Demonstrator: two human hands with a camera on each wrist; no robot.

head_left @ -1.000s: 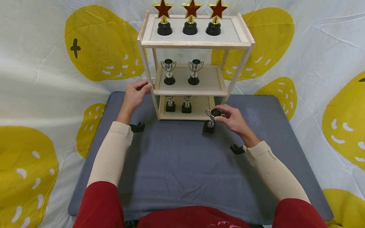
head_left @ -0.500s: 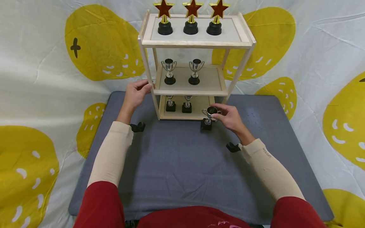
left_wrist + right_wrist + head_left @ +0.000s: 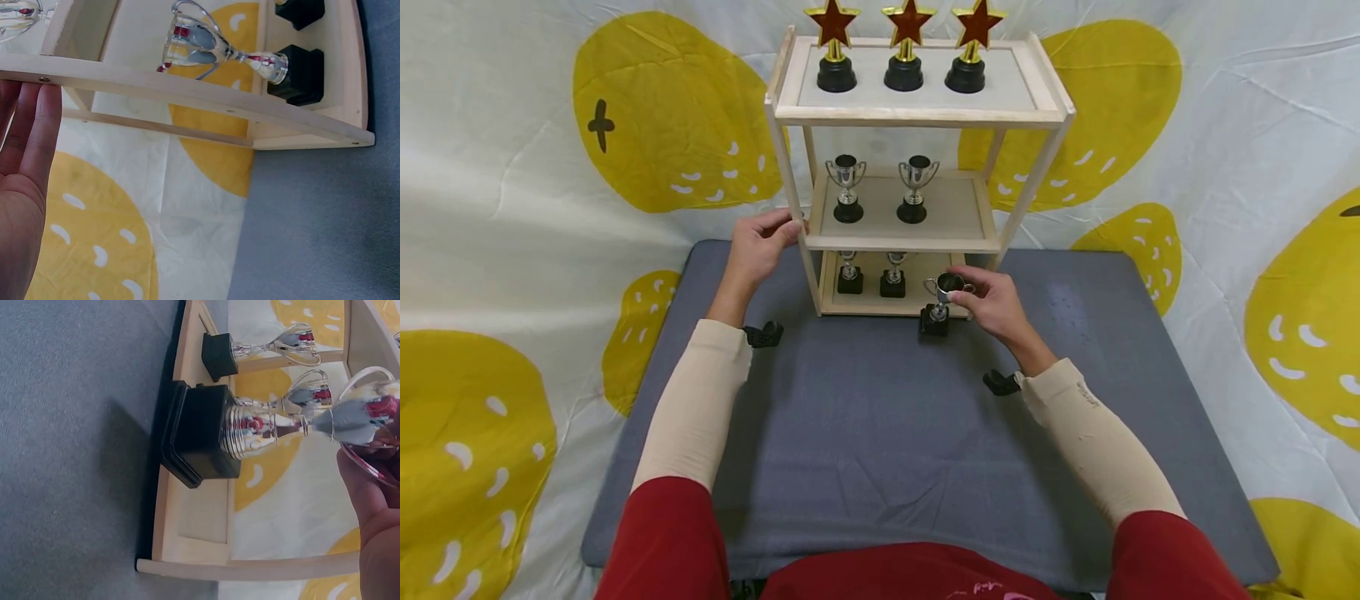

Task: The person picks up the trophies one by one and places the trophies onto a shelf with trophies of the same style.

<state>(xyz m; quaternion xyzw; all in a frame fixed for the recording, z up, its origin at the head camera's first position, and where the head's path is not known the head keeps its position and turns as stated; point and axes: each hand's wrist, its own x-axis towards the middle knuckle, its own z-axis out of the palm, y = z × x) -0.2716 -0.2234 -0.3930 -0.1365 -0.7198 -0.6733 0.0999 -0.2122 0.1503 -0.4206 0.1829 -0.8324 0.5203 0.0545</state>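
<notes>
My right hand (image 3: 997,307) pinches a small silver trophy cup (image 3: 935,320) by its bowl, at one handle. The cup is upright, its black square base just in front of the lowest shelf's front edge; in the right wrist view that base (image 3: 203,431) overlaps the shelf. My left hand (image 3: 756,254) holds the left front post of the wooden rack (image 3: 902,245), its fingers (image 3: 39,119) against the post. Two similar silver cups stand on the bottom shelf, one of them a cup (image 3: 892,282) near the middle, their tops partly hidden by the shelf above.
On the middle shelf stand two silver cups with round bases, a left cup (image 3: 847,196) and a right cup (image 3: 914,196). Three star trophies, the middle one a red-and-gold star trophy (image 3: 905,50), line the top shelf. Grey cloth (image 3: 865,433) covers the table; a patterned curtain hangs behind.
My right hand has carried the trophy cup leftward and toward the rack, up to the bottom shelf's front edge. The left hand stays at the post.
</notes>
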